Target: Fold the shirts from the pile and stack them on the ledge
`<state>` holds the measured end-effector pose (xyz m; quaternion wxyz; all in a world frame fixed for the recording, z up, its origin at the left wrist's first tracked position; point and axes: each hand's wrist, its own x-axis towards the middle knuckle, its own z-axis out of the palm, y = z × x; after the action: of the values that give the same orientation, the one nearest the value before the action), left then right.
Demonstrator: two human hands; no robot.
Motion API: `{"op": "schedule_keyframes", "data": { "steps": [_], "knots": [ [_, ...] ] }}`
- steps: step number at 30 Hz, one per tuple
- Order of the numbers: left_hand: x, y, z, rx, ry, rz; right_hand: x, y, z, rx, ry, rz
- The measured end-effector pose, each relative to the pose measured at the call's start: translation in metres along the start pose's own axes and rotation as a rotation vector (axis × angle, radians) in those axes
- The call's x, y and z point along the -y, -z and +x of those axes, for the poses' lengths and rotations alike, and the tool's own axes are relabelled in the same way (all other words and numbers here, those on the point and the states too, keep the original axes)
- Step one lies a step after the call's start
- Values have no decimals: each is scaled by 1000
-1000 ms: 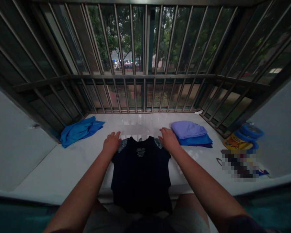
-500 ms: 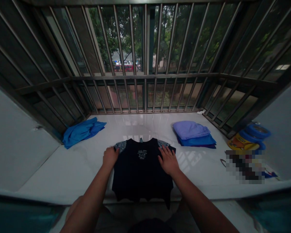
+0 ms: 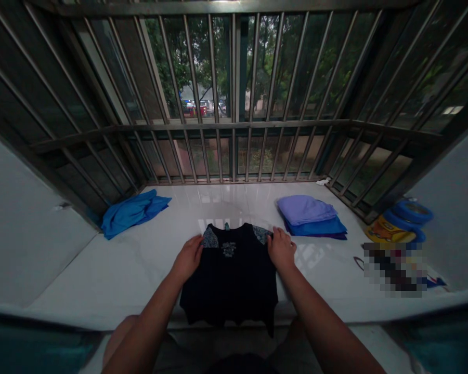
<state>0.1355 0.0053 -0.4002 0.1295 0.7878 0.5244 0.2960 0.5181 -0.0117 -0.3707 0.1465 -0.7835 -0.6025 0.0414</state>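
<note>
A dark short-sleeved shirt (image 3: 230, 285) with patterned shoulders and a small print near the neck lies flat, its neckline away from me and its lower edge hanging over the front of the ledge. My left hand (image 3: 187, 255) is closed at the left shoulder, where the sleeve is turned inward over the body. At the opposite shoulder, my right hand (image 3: 281, 250) has its fingers and thumb closed on the sleeve's outer edge.
The white ledge (image 3: 140, 265) ends at a barred window (image 3: 234, 124). Crumpled blue cloth (image 3: 134, 212) lies at left. A stack of folded clothes (image 3: 310, 215) sits at right, near a yellow and blue container (image 3: 398, 226) and a blurred-out patch.
My left hand has moved right, and the left sleeve is now turned inward. My right hand has gone from lying flat on the right shoulder to closing on the sleeve edge.
</note>
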Motion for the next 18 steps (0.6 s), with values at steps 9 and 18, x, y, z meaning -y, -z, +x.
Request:
{"op": "schedule_keyframes", "data": {
  "steps": [9,18],
  "knots": [
    [7,-20,-16,197,-83,127,9,6,24,25,-38,57],
    [-3,-9,-1,149,119,-40,32,14,-24,245,559,165]
  ]
}}
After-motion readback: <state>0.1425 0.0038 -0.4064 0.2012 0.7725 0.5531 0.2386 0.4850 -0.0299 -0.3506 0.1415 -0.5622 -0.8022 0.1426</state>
